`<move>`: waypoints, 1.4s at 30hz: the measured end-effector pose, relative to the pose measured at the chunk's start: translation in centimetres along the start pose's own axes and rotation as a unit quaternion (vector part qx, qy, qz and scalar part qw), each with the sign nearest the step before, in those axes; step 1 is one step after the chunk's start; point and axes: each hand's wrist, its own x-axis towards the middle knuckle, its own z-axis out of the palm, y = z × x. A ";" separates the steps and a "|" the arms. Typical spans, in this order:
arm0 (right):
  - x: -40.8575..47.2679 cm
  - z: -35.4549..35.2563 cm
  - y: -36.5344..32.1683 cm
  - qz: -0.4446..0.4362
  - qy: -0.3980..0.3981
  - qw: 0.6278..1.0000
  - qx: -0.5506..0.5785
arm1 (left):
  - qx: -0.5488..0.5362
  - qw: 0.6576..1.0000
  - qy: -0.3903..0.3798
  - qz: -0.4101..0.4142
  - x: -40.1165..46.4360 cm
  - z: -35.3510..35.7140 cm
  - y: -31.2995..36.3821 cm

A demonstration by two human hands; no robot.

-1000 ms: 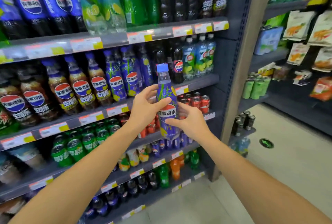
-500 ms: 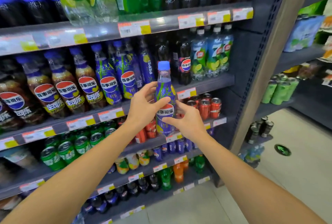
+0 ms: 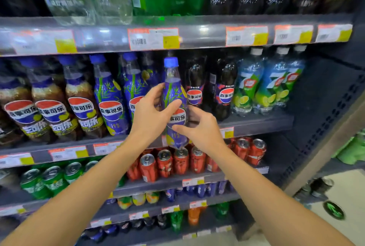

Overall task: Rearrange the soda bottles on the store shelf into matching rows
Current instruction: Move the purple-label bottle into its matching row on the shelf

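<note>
Since half a second ago the purple bottle has come closer to the shelf, hands and bottle together, and the view has closed in with them. Left hand wraps the bottle's middle, thumb across the front of the label, fingers round the back. Right hand pinches it lower down from the right side, forefinger on the front under the logo. Bottle is upright, blue cap up, its base hanging in front of the shelf lip, not yet set down. Just left of the grip stand two matching purple bottles; further left, the brown-label bottles. Just right of and behind the grip are black cola bottles, then lemon-lime bottles past those. Directly below the grip, red cans on the next shelf down. My read: it belongs in the purple row, in the gap between that row and the black ones; whether the gap is wide enough is hidden by the hands. Risks: base catching the shelf lip on the way in and tipping the bottle back out onto the cans; right knuckles knocking the nearest black bottle; cap clipping the price rail above if lifted too high.
</note>
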 end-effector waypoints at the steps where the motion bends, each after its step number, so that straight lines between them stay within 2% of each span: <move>1: 0.5 0.0 0.1 -0.003 -0.003 1.000 -0.001 | -0.001 1.000 0.011 -0.002 0.4 0.2 0.0; 14: 6.1 0.4 -0.4 -0.018 -0.043 0.999 0.004 | 0.101 0.993 0.057 -0.024 4.4 0.7 1.6; 22: 6.9 2.3 1.7 0.010 -0.033 0.999 0.025 | 0.207 0.977 0.029 -0.033 5.0 1.3 1.0; 28: 7.2 3.8 2.5 0.017 -0.009 1.000 0.019 | 0.272 0.961 0.049 -0.003 4.8 1.9 0.4; 34: 6.8 4.7 2.9 0.013 0.012 1.000 -0.012 | 0.240 0.967 0.080 0.013 4.2 2.5 -0.2; 42: 6.5 4.3 2.3 0.010 0.026 1.000 -0.014 | 0.282 0.957 0.050 0.036 4.1 1.8 -0.6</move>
